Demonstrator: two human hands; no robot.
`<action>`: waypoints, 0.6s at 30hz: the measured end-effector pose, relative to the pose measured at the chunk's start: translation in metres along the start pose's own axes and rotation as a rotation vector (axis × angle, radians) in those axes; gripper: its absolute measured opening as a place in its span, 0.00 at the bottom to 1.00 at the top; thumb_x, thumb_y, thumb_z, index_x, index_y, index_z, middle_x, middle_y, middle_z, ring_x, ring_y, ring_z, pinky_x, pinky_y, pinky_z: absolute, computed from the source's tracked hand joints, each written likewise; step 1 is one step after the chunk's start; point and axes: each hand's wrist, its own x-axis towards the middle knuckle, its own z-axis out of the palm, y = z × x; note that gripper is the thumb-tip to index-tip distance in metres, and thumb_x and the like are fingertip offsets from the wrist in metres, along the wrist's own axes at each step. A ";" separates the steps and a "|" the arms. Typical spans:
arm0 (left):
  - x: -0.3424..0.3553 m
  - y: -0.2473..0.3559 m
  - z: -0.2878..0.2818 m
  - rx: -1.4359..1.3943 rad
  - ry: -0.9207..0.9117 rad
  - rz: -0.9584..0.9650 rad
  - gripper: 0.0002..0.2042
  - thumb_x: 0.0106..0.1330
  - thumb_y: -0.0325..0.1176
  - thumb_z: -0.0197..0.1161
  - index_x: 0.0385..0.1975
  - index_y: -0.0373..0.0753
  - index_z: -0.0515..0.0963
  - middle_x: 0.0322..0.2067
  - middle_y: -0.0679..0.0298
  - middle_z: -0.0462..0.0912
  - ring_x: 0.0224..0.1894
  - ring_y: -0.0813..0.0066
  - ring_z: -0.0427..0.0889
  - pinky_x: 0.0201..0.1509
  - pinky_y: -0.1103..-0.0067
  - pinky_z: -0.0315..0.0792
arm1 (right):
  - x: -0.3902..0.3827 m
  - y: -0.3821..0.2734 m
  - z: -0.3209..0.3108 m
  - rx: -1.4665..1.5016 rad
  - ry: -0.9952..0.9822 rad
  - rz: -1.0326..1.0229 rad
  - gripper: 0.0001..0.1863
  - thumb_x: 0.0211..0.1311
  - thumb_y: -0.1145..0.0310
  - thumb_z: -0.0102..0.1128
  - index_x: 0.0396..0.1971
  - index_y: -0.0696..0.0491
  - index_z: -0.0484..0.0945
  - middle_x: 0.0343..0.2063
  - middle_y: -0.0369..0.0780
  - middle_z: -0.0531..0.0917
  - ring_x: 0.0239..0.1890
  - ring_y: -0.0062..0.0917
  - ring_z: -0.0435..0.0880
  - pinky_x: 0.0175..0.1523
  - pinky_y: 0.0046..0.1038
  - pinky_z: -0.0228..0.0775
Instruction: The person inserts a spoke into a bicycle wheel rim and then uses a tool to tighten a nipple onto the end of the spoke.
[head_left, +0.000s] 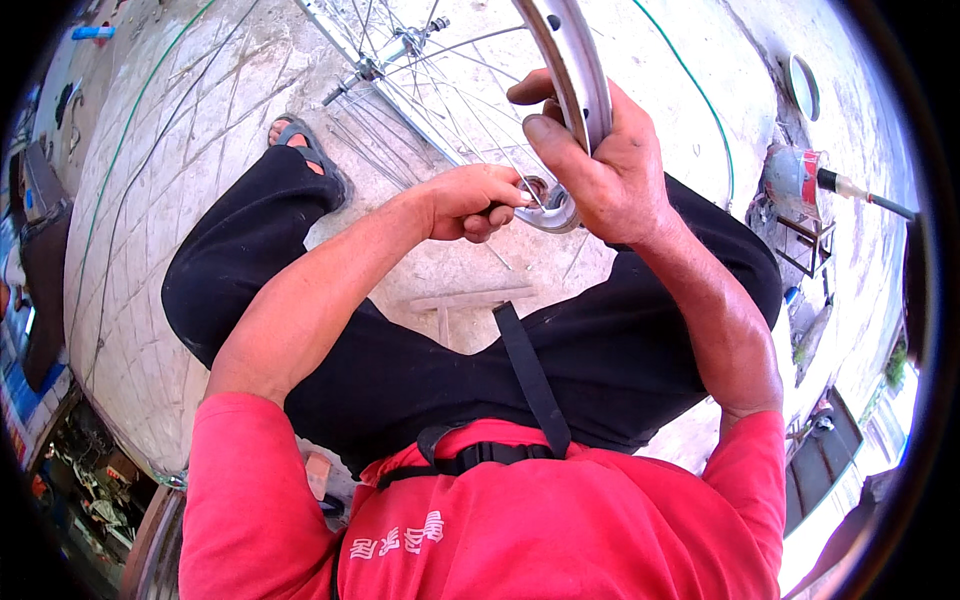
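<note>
A silver bicycle wheel rim (560, 45) stands in front of me, with thin spokes running to a hub (368, 67) at the upper middle. My right hand (605, 170) is closed round the rim's right side, thumb on its near face. My left hand (480, 205) is closed in a pinch at the lower part of the rim, beside a spoke's end; the small dark thing partly hidden in its fingers is too small to name.
Pale concrete floor (150, 250), crossed by a green hose (700, 85). At right stand a red-and-grey can (790, 175) on a metal frame and a round basin (805, 88). Clutter (70, 480) lines the left edge. My sandalled foot (305, 150) and black-trousered legs frame the workspace.
</note>
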 end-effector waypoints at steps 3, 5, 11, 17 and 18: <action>0.001 -0.003 -0.001 -0.061 -0.028 0.006 0.09 0.73 0.36 0.59 0.42 0.38 0.73 0.16 0.71 0.69 0.12 0.86 0.61 0.17 0.85 0.54 | 0.000 -0.001 0.000 0.019 -0.042 -0.011 0.15 0.67 0.69 0.59 0.51 0.57 0.81 0.34 0.44 0.85 0.34 0.26 0.86 0.44 0.30 0.79; 0.006 -0.004 0.002 -0.072 0.007 0.039 0.09 0.74 0.38 0.57 0.43 0.38 0.73 0.16 0.72 0.68 0.12 0.85 0.61 0.18 0.84 0.55 | -0.001 -0.003 0.001 0.027 -0.062 -0.015 0.16 0.67 0.69 0.59 0.51 0.57 0.81 0.34 0.44 0.85 0.33 0.26 0.86 0.42 0.29 0.79; 0.021 0.000 0.015 -0.125 0.078 0.141 0.13 0.78 0.45 0.50 0.37 0.41 0.71 0.15 0.72 0.68 0.15 0.82 0.64 0.22 0.79 0.59 | 0.001 -0.007 0.003 0.064 -0.131 0.022 0.15 0.66 0.70 0.59 0.51 0.56 0.80 0.32 0.43 0.85 0.33 0.25 0.87 0.42 0.30 0.80; 0.011 0.019 0.013 0.145 0.150 -0.005 0.07 0.71 0.35 0.58 0.40 0.39 0.78 0.21 0.67 0.76 0.17 0.80 0.69 0.23 0.78 0.65 | 0.004 0.005 -0.005 0.010 0.005 -0.008 0.14 0.68 0.69 0.59 0.50 0.56 0.81 0.31 0.40 0.83 0.32 0.23 0.83 0.42 0.30 0.77; 0.010 0.020 0.012 0.214 0.140 -0.016 0.08 0.70 0.33 0.58 0.42 0.38 0.79 0.22 0.66 0.78 0.17 0.79 0.72 0.23 0.77 0.67 | 0.004 0.007 -0.007 0.039 0.008 0.091 0.14 0.68 0.66 0.59 0.49 0.57 0.81 0.29 0.39 0.82 0.31 0.22 0.81 0.40 0.29 0.75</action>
